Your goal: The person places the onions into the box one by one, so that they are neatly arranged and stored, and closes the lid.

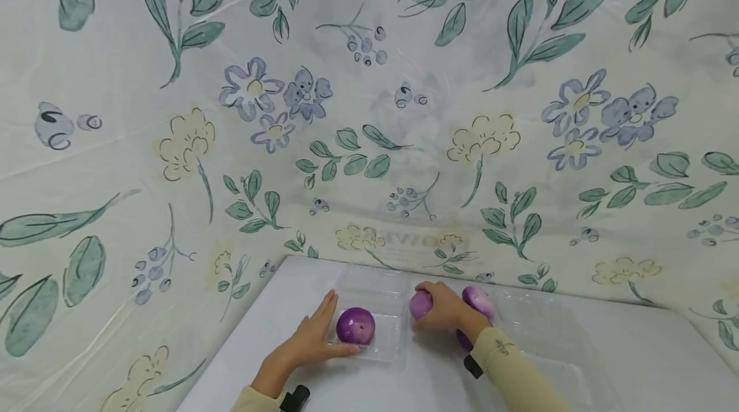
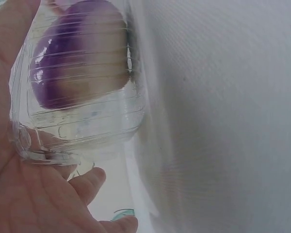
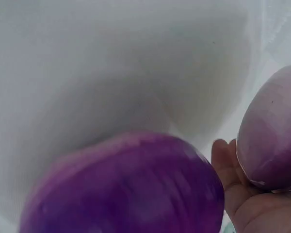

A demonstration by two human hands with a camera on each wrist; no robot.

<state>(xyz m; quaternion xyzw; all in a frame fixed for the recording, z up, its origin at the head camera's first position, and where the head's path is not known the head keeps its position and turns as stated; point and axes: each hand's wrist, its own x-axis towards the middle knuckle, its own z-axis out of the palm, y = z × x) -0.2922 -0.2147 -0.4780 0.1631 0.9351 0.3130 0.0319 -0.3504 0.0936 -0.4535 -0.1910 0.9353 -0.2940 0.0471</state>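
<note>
Smooth onion in a curled right hand, thin tray beside a spread left

What looks like a red onion [image 1: 421, 304] sits in the right hand [image 1: 444, 309], just right of the left-hand tray [image 1: 388, 343]; its fingers curl round the sides, parted by the onion's width. Whether it touches the table I cannot tell. It should be firm, moderately heavy and perhaps slippery, given its shiny skin; the widest part looks the best hold, since a hard knock could bruise it. The left hand [image 1: 312, 341] is spread, fingers fairly straight, touching that tray's side and gripping no onion. The see-through plastic looks light and bendy, so steadying it low at the walls seems wise. One onion [image 1: 356, 326] lies in it, and two more [image 1: 478, 300] are beside the right hand.

Beneath is a white table [image 1: 430, 389], with a second see-through tray [image 1: 554, 354] at right. Behind hangs a pale cloth [image 1: 369, 104] printed with leaves, flowers and berries
</note>
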